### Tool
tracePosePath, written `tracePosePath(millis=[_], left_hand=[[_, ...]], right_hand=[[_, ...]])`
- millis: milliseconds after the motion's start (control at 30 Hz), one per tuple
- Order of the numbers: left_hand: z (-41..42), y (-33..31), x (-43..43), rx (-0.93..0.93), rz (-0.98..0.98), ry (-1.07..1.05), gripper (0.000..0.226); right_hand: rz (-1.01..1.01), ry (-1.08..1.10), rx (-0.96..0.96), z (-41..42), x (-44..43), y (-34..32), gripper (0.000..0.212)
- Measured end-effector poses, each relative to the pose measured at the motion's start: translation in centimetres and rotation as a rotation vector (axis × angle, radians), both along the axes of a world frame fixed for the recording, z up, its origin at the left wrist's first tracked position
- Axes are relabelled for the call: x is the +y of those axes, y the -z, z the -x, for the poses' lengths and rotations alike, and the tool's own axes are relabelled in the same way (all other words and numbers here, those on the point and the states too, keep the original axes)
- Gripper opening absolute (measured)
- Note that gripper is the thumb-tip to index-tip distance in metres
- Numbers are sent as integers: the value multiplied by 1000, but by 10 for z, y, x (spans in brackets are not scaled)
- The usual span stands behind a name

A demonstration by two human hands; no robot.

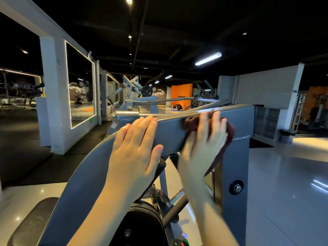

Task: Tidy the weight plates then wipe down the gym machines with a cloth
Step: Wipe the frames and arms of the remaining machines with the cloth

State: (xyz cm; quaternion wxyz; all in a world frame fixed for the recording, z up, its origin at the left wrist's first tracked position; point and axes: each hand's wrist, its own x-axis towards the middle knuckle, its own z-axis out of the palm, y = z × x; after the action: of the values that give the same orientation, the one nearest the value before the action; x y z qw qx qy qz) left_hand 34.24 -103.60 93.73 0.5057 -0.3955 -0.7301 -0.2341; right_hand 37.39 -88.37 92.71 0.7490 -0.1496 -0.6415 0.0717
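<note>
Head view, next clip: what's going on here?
A person is wiping a gym machine's grey frame beam. The right hand presses a dark red cloth against the beam's side and is blurred, as if mid-stroke. The left hand rests flat on the same beam, further left. The wiping part of the job is under way.

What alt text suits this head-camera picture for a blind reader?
A person's right hand presses a dark red cloth against a grey gym machine frame, while the left hand rests flat beside it.
</note>
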Motion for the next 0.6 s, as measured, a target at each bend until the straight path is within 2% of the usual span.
tracePosePath(millis=[67,167,267,367,533,600], left_hand=[[1,0,-1,1,14,6,55],[1,-1,-3,-13,29,20,58],[1,-2,-4,-12,36,19,59],[2,-2,-4,-5,39,27,57],[-4,-4,-9,-97,-12,166,56],[-5,0,-15,-150,-72,209,56]], right_hand=[[-149,-7,-88,8,-22,17,41],[-292,23,-166,2,-6,2,40],[-141,45,-62,-3,19,-12,42],[-3,38,24,7,-6,3,42],[-320,-3,-166,3,-19,-6,39],[-333,30,-149,-6,2,-21,38]])
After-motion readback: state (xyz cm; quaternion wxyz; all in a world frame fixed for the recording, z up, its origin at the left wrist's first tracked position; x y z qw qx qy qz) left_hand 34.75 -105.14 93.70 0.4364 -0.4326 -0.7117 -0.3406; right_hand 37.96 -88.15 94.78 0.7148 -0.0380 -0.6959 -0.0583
